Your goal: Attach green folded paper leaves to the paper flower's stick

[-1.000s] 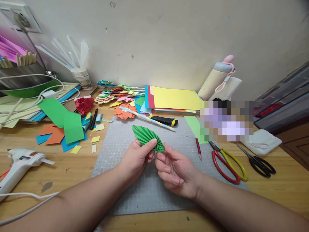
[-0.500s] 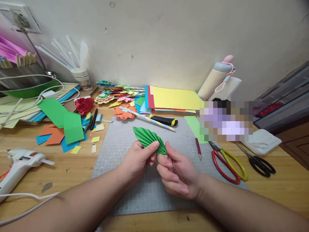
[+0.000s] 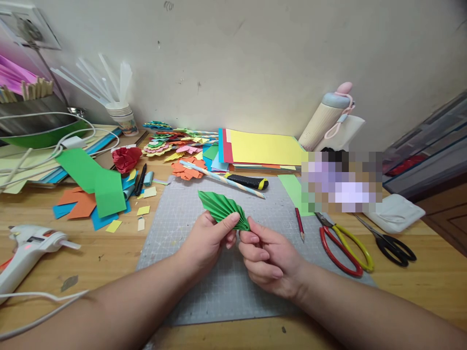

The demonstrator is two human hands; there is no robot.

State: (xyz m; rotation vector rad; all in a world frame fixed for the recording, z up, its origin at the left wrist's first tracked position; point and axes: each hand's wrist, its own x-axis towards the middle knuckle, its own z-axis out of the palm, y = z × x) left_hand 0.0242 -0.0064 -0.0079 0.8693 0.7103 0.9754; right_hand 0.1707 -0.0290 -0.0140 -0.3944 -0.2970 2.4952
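Note:
Between my hands is a pleated green paper leaf point(image 3: 218, 207), held above a grey cutting mat point(image 3: 204, 296). My left hand point(image 3: 215, 233) pinches the leaf near its middle, thumb on top and fingers underneath. At the leaf's narrow right end, my right hand point(image 3: 270, 255) grips the folded tip between thumb and index finger, its other fingers curled. Beyond the leaf, an orange paper flower point(image 3: 189, 168) on a striped paper stem point(image 3: 229, 183) lies beside a black and yellow utility knife point(image 3: 247, 182).
A glue gun point(image 3: 32, 248) lies at the left, near green paper pieces point(image 3: 109, 192) and a red crumpled paper flower point(image 3: 126, 158). Coloured sheets point(image 3: 268, 148) are stacked at the back. On the right are a pencil point(image 3: 299, 223), red-and-yellow-handled scissors point(image 3: 341, 253) and black scissors point(image 3: 392, 249).
My right fingers have shifted slightly and now press the leaf's narrow end, whose rounded fold looks flatter. The left hand keeps its pinch.

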